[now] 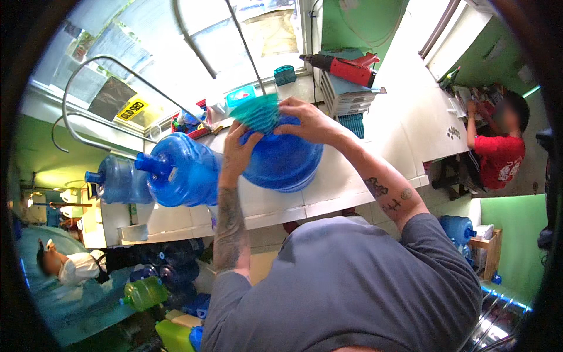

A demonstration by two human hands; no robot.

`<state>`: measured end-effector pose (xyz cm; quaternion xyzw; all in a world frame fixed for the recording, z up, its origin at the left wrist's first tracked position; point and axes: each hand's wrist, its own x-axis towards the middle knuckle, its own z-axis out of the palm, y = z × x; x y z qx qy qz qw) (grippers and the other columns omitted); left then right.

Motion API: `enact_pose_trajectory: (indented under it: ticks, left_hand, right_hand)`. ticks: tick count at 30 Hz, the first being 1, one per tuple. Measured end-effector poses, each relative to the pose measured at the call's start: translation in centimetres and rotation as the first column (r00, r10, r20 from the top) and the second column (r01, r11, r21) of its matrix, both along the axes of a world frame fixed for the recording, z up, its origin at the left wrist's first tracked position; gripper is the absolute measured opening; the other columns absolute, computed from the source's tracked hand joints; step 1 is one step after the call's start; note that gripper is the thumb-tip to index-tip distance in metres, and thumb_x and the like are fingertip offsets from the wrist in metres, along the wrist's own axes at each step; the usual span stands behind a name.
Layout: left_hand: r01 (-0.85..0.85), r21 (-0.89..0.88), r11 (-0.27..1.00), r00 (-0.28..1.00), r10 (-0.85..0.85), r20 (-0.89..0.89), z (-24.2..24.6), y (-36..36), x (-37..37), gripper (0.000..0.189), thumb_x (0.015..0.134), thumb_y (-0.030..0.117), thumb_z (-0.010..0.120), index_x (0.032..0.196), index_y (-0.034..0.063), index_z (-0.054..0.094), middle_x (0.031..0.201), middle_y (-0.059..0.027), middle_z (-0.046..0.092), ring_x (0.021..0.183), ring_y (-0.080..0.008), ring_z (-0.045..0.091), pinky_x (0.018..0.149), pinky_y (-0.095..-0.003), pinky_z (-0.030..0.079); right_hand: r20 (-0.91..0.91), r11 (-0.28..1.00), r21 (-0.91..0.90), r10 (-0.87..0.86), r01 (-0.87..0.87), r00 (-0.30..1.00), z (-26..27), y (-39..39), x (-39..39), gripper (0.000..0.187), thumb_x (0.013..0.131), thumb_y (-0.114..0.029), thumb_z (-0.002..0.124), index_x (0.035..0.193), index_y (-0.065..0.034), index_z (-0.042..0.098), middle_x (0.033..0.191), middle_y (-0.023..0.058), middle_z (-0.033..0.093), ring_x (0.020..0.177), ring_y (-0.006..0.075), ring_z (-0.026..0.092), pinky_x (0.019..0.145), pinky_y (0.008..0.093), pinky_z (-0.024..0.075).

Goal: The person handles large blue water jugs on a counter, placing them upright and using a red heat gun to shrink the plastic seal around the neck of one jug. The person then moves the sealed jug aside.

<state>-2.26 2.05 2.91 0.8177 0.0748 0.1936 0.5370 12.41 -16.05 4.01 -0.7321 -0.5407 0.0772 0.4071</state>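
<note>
A large blue water jug (283, 160) stands on the white tiled counter (378, 154) in front of me. Over its top is a teal plastic film seal (259, 113) with printed lines, partly blurred. My left hand (238, 149) grips the near left edge of the film. On the other side, my right hand (305, 119) pinches the film's right edge, thumb and fingers close to the jug's neck. The neck itself is hidden under the film and my fingers. Left of my forearm, a second blue jug (182, 169) and a paler jug (123, 179) lie tilted with their necks toward the left.
A red heat gun (349, 70) lies on a stack of drawers (347, 97), with teal film seals (352, 125) beside it. Bent metal pipes (118, 66) arch over the counter's left. A person in red (501, 154) sits at right near coins (453, 133); another person (79, 267) is at left.
</note>
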Motion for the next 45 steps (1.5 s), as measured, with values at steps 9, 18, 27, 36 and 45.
enact_pose_trajectory:
  ticks: [9, 18, 27, 36, 45]
  left_hand:
    - [-0.373, -0.315, 0.873, 0.837, 0.463, 0.29, -0.9, -7.3, 4.7, 0.032, 0.088, 0.016, 0.075, 0.114, 0.0012, 0.065, 0.109, -0.0055, 0.07, 0.098, -0.0122, 0.062, 0.092, -0.0273, 0.046]
    - [-0.535, -0.24, 0.81, 0.787, 0.581, 0.205, -3.1, -7.7, 3.6, 0.025, 0.087, 0.013, 0.07, 0.109, 0.0012, 0.066, 0.109, -0.0051, 0.068, 0.1, -0.0118, 0.06, 0.093, -0.028, 0.044]
    - [-0.325, -0.043, 0.945, 0.944, 0.322, -0.065, 0.2, -5.6, 3.3, 0.03, 0.084, 0.008, 0.075, 0.113, 0.0057, 0.069, 0.111, -0.0036, 0.071, 0.103, -0.0131, 0.062, 0.095, -0.0302, 0.047]
    - [-0.366, 0.03, 0.93, 0.927, 0.362, 0.101, -2.8, -5.7, 2.0, 0.057, 0.08, 0.028, 0.086, 0.126, 0.0063, 0.06, 0.112, -0.0081, 0.069, 0.104, -0.0158, 0.065, 0.089, -0.0335, 0.053]
    - [0.098, -0.133, 0.986, 0.963, -0.059, 0.265, -1.7, -2.0, 2.9, 0.073, 0.081, 0.013, 0.084, 0.142, 0.0062, 0.045, 0.119, -0.0089, 0.067, 0.093, -0.0125, 0.067, 0.083, -0.0269, 0.056]
  right_hand:
    - [-0.482, 0.881, -0.472, -0.231, -0.028, 0.845, -19.1, -22.0, 8.1, 0.033, 0.099, -0.033, 0.061, 0.108, -0.0029, 0.07, 0.098, 0.016, 0.069, 0.092, 0.0276, 0.066, 0.084, 0.0382, 0.051]
    - [0.106, 0.923, -0.154, -0.341, 0.354, 0.934, -38.1, -19.4, 14.4, 0.041, 0.1, -0.016, 0.058, 0.14, -0.007, 0.051, 0.134, 0.0173, 0.059, 0.128, 0.0281, 0.053, 0.105, 0.0403, 0.0456]
    - [0.475, 0.981, 0.02, -0.179, 0.193, 0.862, -11.8, -15.5, 34.8, 0.056, 0.088, -0.013, 0.066, 0.142, -0.0124, 0.05, 0.14, 0.0162, 0.053, 0.132, 0.039, 0.046, 0.108, 0.0471, 0.0396]
    - [0.238, 0.995, -0.095, -0.017, 0.041, 0.971, -15.0, -13.2, 29.4, 0.036, 0.078, -0.013, 0.071, 0.113, -0.0084, 0.065, 0.104, 0.0178, 0.067, 0.096, 0.0327, 0.065, 0.082, 0.0431, 0.0509]
    - [-0.768, 0.95, 0.225, 0.035, 0.218, 0.639, -4.8, -21.8, 3.2, 0.053, 0.09, -0.033, 0.074, 0.125, -0.0017, 0.05, 0.091, 0.0048, 0.055, 0.072, 0.0126, 0.055, 0.065, 0.0271, 0.0464]
